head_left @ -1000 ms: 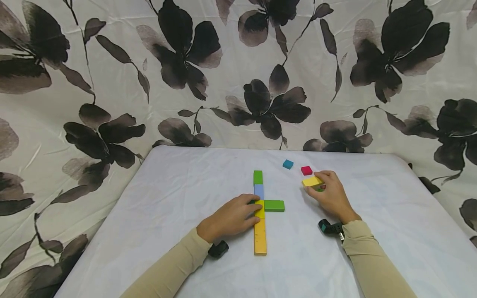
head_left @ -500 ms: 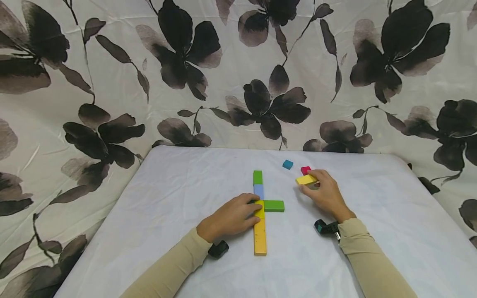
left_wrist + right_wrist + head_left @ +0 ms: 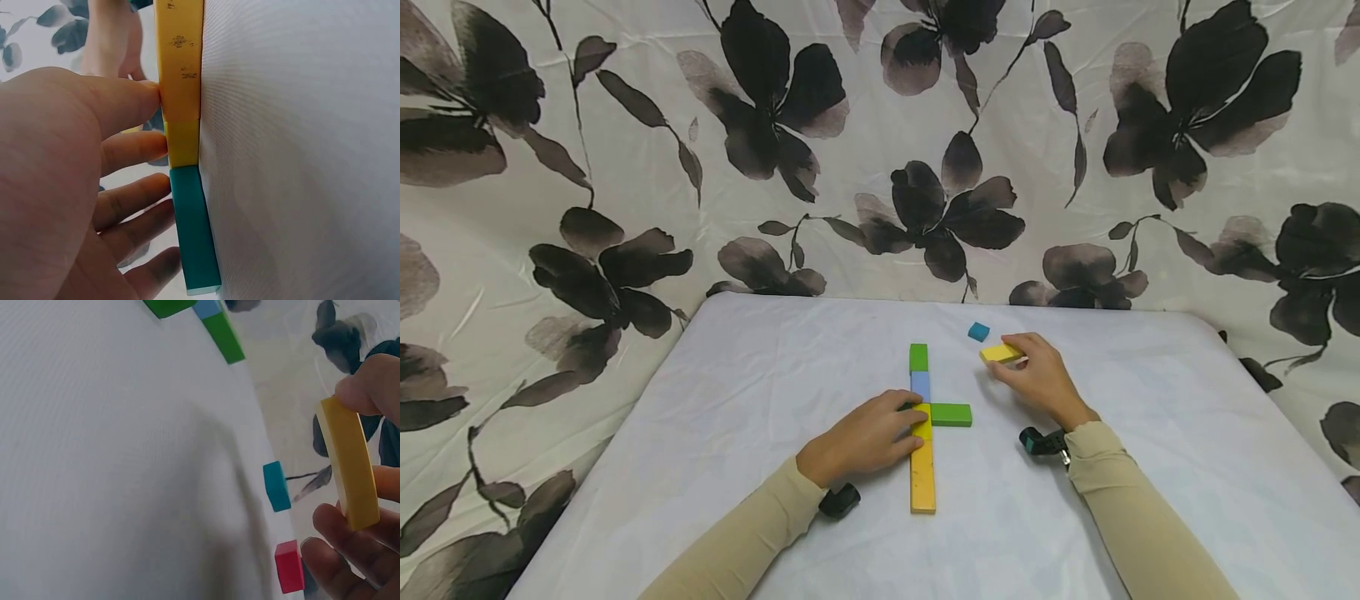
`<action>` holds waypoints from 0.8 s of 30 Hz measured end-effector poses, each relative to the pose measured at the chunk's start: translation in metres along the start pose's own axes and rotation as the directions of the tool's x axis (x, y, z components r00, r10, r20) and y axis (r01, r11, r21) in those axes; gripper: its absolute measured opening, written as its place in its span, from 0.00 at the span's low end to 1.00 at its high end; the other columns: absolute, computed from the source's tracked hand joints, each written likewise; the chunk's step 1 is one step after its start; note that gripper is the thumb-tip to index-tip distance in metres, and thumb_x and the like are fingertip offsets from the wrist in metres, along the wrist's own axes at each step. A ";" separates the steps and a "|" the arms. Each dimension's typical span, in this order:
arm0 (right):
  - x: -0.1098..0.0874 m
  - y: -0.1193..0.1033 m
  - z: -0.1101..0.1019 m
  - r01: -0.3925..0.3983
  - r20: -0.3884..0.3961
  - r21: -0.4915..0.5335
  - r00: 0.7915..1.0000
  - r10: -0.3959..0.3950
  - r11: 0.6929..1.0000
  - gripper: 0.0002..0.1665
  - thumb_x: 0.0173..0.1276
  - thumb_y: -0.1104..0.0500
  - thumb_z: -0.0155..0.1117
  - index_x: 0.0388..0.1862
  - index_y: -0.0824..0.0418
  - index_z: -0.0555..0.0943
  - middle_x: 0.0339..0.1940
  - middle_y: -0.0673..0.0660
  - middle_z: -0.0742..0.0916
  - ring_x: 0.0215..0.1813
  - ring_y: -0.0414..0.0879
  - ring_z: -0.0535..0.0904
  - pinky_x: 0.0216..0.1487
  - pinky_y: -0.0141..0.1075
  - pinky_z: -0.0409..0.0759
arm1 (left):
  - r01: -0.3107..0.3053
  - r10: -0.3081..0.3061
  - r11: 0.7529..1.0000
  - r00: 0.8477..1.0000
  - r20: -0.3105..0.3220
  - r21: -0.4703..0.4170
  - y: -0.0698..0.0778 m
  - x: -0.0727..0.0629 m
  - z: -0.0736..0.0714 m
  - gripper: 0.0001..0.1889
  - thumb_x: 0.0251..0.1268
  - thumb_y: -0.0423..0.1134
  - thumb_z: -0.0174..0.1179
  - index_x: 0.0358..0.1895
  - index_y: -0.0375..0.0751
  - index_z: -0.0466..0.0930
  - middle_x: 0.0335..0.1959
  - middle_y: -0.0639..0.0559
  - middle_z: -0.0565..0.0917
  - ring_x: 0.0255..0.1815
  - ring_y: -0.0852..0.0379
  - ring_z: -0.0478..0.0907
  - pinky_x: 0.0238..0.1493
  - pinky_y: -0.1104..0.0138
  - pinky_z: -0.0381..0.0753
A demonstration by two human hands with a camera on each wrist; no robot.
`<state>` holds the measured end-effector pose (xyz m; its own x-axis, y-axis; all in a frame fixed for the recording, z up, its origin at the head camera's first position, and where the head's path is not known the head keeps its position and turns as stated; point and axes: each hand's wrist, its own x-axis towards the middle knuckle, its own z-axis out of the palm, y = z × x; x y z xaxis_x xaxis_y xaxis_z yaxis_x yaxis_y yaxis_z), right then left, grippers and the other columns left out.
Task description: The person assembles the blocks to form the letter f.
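In the head view my left hand [image 3: 867,435] rests its fingertips on a row of wooden blocks, at a yellow square block [image 3: 922,422] and a long yellow block [image 3: 922,477]. Its fingers lie mostly straight. A teal block [image 3: 195,230] under this hand shows in the left wrist view, mostly hidden from the head. Further up the row are a light-blue block [image 3: 921,386] and a green block [image 3: 918,357]; a longer green block [image 3: 951,415] sticks out rightward. My right hand [image 3: 1042,379] pinches a yellow block [image 3: 349,464] by its ends, thumb against fingers, above the table.
Beyond the right hand lie a small blue block [image 3: 978,332] and a red block [image 3: 289,567], the latter hidden behind the hand in the head view. White cloth covers the table [image 3: 715,367]. A floral curtain [image 3: 850,150] hangs behind its far edge.
My right hand has carried the yellow block leftward and slightly away from me, and now covers the red block in the head view. The left hand has stayed on the row.
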<state>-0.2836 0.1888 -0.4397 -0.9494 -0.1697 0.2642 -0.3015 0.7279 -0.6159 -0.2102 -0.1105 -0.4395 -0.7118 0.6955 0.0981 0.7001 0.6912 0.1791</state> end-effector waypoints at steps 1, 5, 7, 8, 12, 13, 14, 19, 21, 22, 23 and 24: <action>0.001 0.000 0.001 -0.005 0.004 0.004 1.000 0.005 1.000 0.35 0.65 0.51 0.71 0.66 0.68 0.76 0.60 0.64 0.78 0.54 0.56 0.77 0.52 0.48 0.81 | 0.000 0.000 1.000 1.000 -0.001 0.004 0.000 0.000 0.000 0.23 0.75 0.51 0.57 0.64 0.43 0.80 0.68 0.47 0.72 0.68 0.52 0.69 0.69 0.61 0.68; 0.007 -0.003 0.005 -0.026 0.020 0.017 0.999 0.026 1.000 0.36 0.65 0.50 0.71 0.67 0.67 0.75 0.60 0.64 0.78 0.55 0.56 0.76 0.54 0.48 0.80 | 0.002 -0.002 1.000 1.000 -0.001 0.009 -0.001 0.000 0.001 0.23 0.75 0.52 0.57 0.64 0.43 0.80 0.68 0.48 0.72 0.68 0.53 0.70 0.69 0.61 0.68; 0.009 -0.004 0.007 -0.036 0.026 0.019 0.999 0.036 0.999 0.36 0.66 0.49 0.71 0.67 0.66 0.75 0.60 0.64 0.78 0.55 0.56 0.76 0.54 0.48 0.80 | 0.006 -0.006 1.000 1.000 0.002 0.006 -0.001 0.000 0.000 0.23 0.75 0.52 0.57 0.64 0.44 0.80 0.68 0.48 0.72 0.68 0.53 0.70 0.69 0.61 0.68; 0.011 -0.005 0.007 -0.039 0.030 0.018 0.999 0.039 0.999 0.36 0.66 0.49 0.71 0.67 0.66 0.75 0.61 0.63 0.78 0.54 0.55 0.76 0.54 0.48 0.79 | 0.007 -0.007 1.000 1.000 0.003 0.004 -0.001 0.000 0.000 0.23 0.75 0.52 0.57 0.64 0.44 0.80 0.68 0.48 0.72 0.68 0.53 0.69 0.69 0.61 0.68; 0.016 -0.009 0.008 -0.034 0.050 0.014 0.998 0.034 0.999 0.36 0.66 0.49 0.71 0.67 0.66 0.75 0.60 0.63 0.78 0.53 0.56 0.76 0.54 0.48 0.78 | 0.011 -0.011 1.000 1.000 0.011 -0.009 0.000 0.001 -0.001 0.23 0.75 0.52 0.57 0.65 0.44 0.79 0.68 0.48 0.72 0.68 0.52 0.69 0.69 0.60 0.68; 0.017 -0.010 0.008 -0.032 0.055 0.014 0.998 0.031 0.999 0.35 0.66 0.49 0.71 0.66 0.66 0.75 0.60 0.63 0.78 0.53 0.56 0.76 0.54 0.48 0.78 | 0.012 -0.012 1.000 1.000 0.013 -0.011 0.000 0.001 -0.001 0.23 0.75 0.51 0.57 0.65 0.44 0.79 0.69 0.48 0.72 0.68 0.52 0.69 0.69 0.60 0.68; 0.018 -0.011 0.008 -0.030 0.061 0.014 0.998 0.029 0.999 0.35 0.66 0.49 0.71 0.66 0.66 0.75 0.61 0.63 0.78 0.53 0.56 0.76 0.54 0.48 0.78 | 0.011 -0.011 1.000 1.000 0.013 -0.013 0.000 0.001 -0.001 0.23 0.75 0.51 0.57 0.65 0.44 0.79 0.69 0.48 0.72 0.68 0.52 0.69 0.69 0.60 0.68; 0.027 -0.015 0.013 -0.016 0.078 0.026 0.997 0.014 1.000 0.36 0.66 0.47 0.71 0.66 0.66 0.76 0.61 0.63 0.78 0.56 0.56 0.76 0.57 0.49 0.78 | 0.010 -0.010 1.000 1.000 0.015 -0.013 0.000 0.001 -0.001 0.23 0.75 0.51 0.57 0.65 0.44 0.79 0.69 0.48 0.72 0.69 0.52 0.69 0.70 0.60 0.68; 0.032 -0.017 0.015 -0.008 0.086 0.026 0.996 0.005 1.000 0.37 0.66 0.47 0.71 0.66 0.67 0.76 0.60 0.63 0.79 0.56 0.56 0.76 0.57 0.50 0.77 | 0.008 -0.008 1.000 1.000 0.014 -0.014 0.000 0.001 -0.001 0.23 0.75 0.51 0.57 0.65 0.43 0.79 0.69 0.47 0.72 0.69 0.52 0.69 0.70 0.60 0.68; 0.034 -0.018 0.017 -0.003 0.090 0.025 0.996 0.001 1.000 0.37 0.66 0.46 0.70 0.66 0.67 0.76 0.60 0.63 0.79 0.57 0.56 0.76 0.58 0.50 0.76 | 0.006 -0.006 1.000 1.000 0.013 -0.012 0.000 0.001 -0.001 0.23 0.75 0.51 0.56 0.65 0.43 0.79 0.69 0.47 0.72 0.69 0.52 0.69 0.70 0.61 0.68; 0.036 -0.019 0.018 0.002 0.094 0.021 0.996 -0.004 1.000 0.37 0.66 0.46 0.70 0.66 0.67 0.76 0.60 0.63 0.79 0.57 0.56 0.76 0.59 0.50 0.76 | 0.004 -0.004 1.000 1.000 0.012 -0.012 0.000 0.000 -0.001 0.23 0.75 0.51 0.56 0.65 0.43 0.79 0.69 0.47 0.72 0.69 0.52 0.69 0.70 0.61 0.67; 0.038 -0.021 0.019 0.002 0.097 0.019 0.995 -0.004 1.000 0.37 0.66 0.45 0.70 0.66 0.66 0.76 0.60 0.63 0.79 0.57 0.56 0.76 0.59 0.50 0.75 | 0.000 0.000 1.000 1.000 0.012 -0.011 0.000 0.001 -0.002 0.23 0.76 0.51 0.56 0.65 0.43 0.79 0.69 0.47 0.72 0.69 0.52 0.69 0.70 0.61 0.67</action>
<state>-0.3153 0.1549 -0.4309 -0.9523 -0.2358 0.1937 -0.3050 0.7146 -0.6295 -0.2107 -0.1105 -0.4378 -0.7112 0.6976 0.0864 0.6991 0.6892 0.1904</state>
